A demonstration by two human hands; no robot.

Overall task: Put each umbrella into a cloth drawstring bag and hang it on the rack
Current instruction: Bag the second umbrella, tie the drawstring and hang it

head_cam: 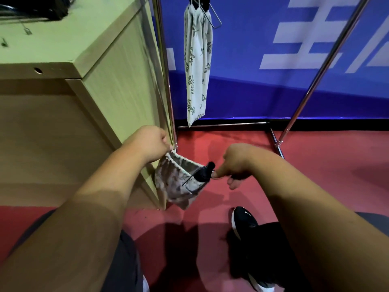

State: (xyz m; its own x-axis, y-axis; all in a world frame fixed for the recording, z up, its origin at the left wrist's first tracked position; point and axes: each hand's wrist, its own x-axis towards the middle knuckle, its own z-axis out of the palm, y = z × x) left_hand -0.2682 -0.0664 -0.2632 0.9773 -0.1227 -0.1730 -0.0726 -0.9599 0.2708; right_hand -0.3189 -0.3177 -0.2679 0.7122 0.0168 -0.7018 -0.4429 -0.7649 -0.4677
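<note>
A leaf-printed cloth drawstring bag [179, 182] hangs between my hands, its mouth stretched open. My left hand [152, 142] pinches the far left rim of the bag. My right hand [233, 163] pinches the right rim beside a black umbrella [203, 173], whose handle end sticks out of the mouth while the rest is hidden inside. A second leaf-printed bag [196, 64], long and filled, hangs from a hanger on the metal rack [166, 70].
A light wooden table [88, 53] stands at the left, close to the rack's left post. The rack's right post [322, 64] slants up at the right. Behind is a blue banner wall [294, 85]. My black shoe [244, 220] rests on the red floor.
</note>
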